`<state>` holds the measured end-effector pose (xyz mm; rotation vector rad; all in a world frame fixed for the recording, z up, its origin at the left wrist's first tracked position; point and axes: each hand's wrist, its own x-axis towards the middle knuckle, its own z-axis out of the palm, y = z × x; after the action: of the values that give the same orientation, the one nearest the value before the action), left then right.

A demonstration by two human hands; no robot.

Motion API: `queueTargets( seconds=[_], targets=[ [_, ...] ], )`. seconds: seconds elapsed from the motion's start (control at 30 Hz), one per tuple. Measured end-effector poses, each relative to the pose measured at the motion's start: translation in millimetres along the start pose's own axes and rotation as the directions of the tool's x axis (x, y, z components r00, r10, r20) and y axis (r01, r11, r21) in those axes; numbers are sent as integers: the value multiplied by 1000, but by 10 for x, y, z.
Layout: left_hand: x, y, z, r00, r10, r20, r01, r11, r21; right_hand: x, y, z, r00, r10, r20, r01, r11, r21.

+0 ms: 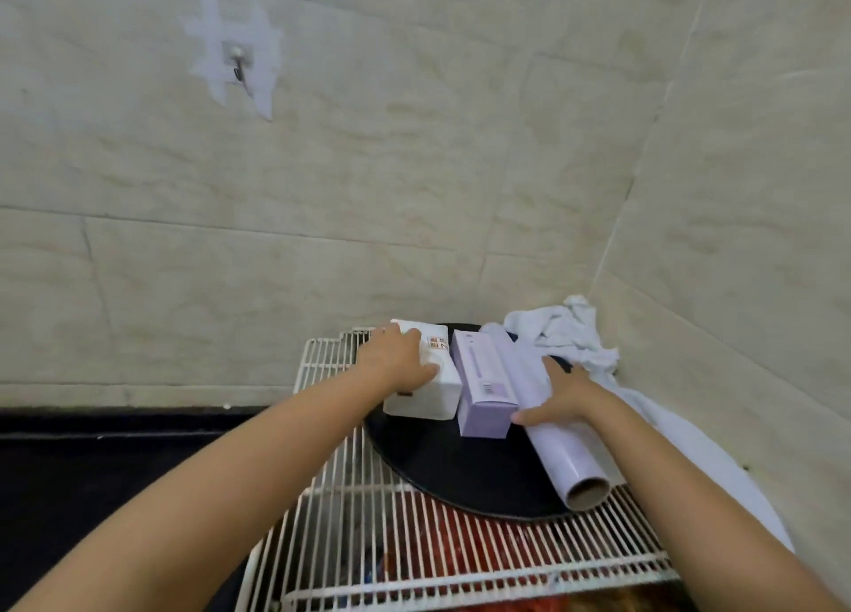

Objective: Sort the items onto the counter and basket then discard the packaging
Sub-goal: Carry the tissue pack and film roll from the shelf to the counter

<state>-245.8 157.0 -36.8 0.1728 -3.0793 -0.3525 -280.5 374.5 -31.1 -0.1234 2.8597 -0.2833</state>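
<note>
A white box (437,388) and a lavender box (486,388) lie side by side on a black round tray (442,468), which rests on a white wire rack (414,561). A lavender roll (559,445) with a cardboard core lies along the right of the lavender box. My left hand (396,358) rests on top of the white box, fingers wrapped over its left side. My right hand (564,393) lies over the roll, thumb touching the lavender box's near corner.
A crumpled white cloth (568,330) sits in the corner behind the roll. Tiled walls close in at the back and right. A metal hook (239,66) is stuck on the back wall. A dark counter (92,473) lies left. Red items show under the rack.
</note>
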Motion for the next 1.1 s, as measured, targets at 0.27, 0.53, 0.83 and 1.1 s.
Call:
queueTargets(
  seconds=[0.27,0.53,0.83,1.1],
  targets=[
    [254,259,-51,977,-122,177,123,992,6,-8,-287,141,974,204,-95,-216,968,-131],
    [368,311,53,921,-305,244,359,906,-225,38,-279,401,938,246,-245,-262,964,-34],
    [433,165,13,917,-259,305,336,912,-236,-30,-136,226,969,182,-167,-187,982,-12],
    [305,118,-221,987,-157,15,158,980,-119,-214,-22,-159,950,72,-305,-43,994,101]
  ],
)
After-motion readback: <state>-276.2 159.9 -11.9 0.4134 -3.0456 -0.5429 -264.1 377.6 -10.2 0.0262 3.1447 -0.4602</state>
